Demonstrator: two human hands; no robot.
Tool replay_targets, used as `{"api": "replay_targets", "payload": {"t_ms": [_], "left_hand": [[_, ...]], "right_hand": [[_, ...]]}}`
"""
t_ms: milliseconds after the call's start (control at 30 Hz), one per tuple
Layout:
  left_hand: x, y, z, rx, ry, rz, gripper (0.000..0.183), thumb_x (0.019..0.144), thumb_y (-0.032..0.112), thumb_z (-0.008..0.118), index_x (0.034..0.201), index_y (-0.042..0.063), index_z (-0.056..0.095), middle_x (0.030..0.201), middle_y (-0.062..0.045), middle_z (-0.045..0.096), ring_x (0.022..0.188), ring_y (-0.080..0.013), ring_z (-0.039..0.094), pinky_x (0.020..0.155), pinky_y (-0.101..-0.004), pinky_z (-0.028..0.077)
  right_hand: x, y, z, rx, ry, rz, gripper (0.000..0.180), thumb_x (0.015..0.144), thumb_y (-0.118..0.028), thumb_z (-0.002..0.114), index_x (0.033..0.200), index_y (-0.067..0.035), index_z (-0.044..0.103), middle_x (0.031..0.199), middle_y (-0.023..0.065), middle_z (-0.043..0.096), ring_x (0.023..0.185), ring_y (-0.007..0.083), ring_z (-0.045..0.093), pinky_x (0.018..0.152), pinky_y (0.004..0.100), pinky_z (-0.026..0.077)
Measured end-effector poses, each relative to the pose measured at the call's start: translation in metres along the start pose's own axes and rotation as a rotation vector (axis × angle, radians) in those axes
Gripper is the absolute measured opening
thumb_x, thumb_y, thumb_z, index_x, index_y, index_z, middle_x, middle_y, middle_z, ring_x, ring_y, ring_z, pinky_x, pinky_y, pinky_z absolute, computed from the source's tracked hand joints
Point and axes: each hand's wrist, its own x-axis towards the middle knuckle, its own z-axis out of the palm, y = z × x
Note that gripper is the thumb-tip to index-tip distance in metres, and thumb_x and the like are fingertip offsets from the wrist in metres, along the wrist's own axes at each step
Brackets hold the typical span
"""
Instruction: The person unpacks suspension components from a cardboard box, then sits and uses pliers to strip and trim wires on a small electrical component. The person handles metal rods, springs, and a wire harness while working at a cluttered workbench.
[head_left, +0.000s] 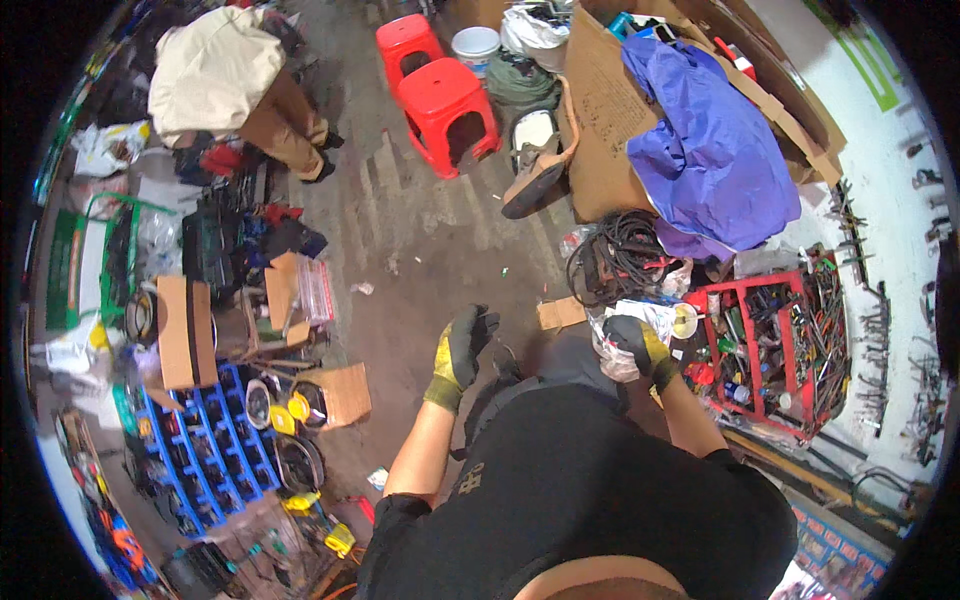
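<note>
My left hand (460, 358), in a yellow and dark grey work glove, hangs over the concrete floor with its fingers apart and nothing in it. My right hand (641, 346), gloved alike, is closed on a crumpled white plastic bag (616, 358) beside my right leg. Just beyond the bag lie white papers (651, 313) and a small round tub (685, 320). A red metal tool rack (750, 315) full of hand tools and small containers stands to the right of that hand. A flat cardboard piece (561, 313) rests on the floor ahead of it.
Coiled black cable (619, 251) lies by a large cardboard box (607, 112) draped with a purple cloth (712, 150). Red plastic stools (450, 90) stand ahead. A person (217, 75) bends over at the upper left. Blue parts bins (206, 450) and open cartons (341, 394) are at left.
</note>
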Motion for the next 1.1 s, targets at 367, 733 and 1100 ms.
{"api": "replay_targets", "payload": {"t_ms": [367, 733, 1100], "left_hand": [[0.180, 0.052, -0.014, 0.355, -0.151, 0.133, 0.049, 0.108, 0.040, 0.055, 0.139, 0.002, 0.059, 0.134, -0.014, 0.067, 0.120, -0.0279, 0.065, 0.106, -0.0400, 0.050], [0.365, 0.265, -0.035, 0.348, 0.095, 0.124, 0.048, 0.104, 0.014, 0.047, 0.148, -0.004, 0.045, 0.142, -0.021, 0.060, 0.131, -0.0296, 0.060, 0.113, -0.0412, 0.047], [0.494, 0.177, -0.270, 0.971, 0.412, -0.446, 0.037, 0.098, 0.024, 0.062, 0.128, 0.003, 0.064, 0.108, -0.013, 0.073, 0.092, -0.0253, 0.069, 0.082, -0.0390, 0.055]], "right_hand": [[0.179, -0.130, 0.007, -0.382, 0.245, 0.073, 0.046, 0.108, -0.033, 0.053, 0.144, -0.006, 0.056, 0.139, 0.0110, 0.063, 0.119, 0.0220, 0.065, 0.100, 0.0362, 0.053], [0.595, -0.286, 0.046, -0.698, 0.178, -0.141, 0.047, 0.100, -0.037, 0.065, 0.134, -0.005, 0.063, 0.128, 0.0147, 0.068, 0.115, 0.0249, 0.066, 0.097, 0.0385, 0.052], [0.869, -0.200, -0.080, -0.377, 0.476, 0.489, 0.062, 0.091, -0.041, 0.072, 0.136, 0.001, 0.062, 0.118, 0.0146, 0.070, 0.101, 0.0243, 0.066, 0.086, 0.0393, 0.053]]}}
